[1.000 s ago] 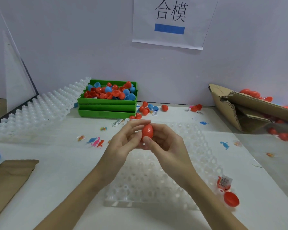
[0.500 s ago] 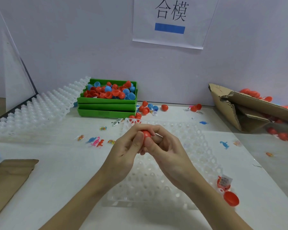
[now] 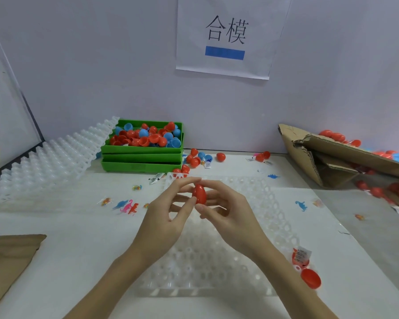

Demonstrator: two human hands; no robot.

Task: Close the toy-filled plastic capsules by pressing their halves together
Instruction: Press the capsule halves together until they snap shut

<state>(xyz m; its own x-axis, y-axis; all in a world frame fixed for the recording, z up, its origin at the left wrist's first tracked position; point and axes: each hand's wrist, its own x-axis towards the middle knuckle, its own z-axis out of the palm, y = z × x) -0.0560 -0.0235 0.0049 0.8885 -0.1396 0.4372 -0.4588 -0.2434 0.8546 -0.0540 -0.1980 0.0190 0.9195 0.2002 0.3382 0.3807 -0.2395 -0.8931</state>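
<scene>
Your left hand [image 3: 168, 212] and right hand [image 3: 226, 210] pinch the red capsule [image 3: 199, 194] between fingertips. It sits upright above the clear tray [image 3: 272, 217].

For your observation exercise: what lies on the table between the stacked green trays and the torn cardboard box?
The head view shows loose red and blue capsules, small packets and a blue toy dinosaur scattered between the green trays and the cardboard box.

The lower part of the red capsule [image 3: 199, 194] is covered by the thumbs of the left hand [image 3: 171, 212] and right hand [image 3: 226, 210], so its seam cannot be seen. The cardboard box [image 3: 346, 155] at far right runs off the frame edge. The small toys [image 3: 128, 207] left of the hands are too small to identify. A packet [image 3: 302, 255] covers part of a red half at near right.
</scene>
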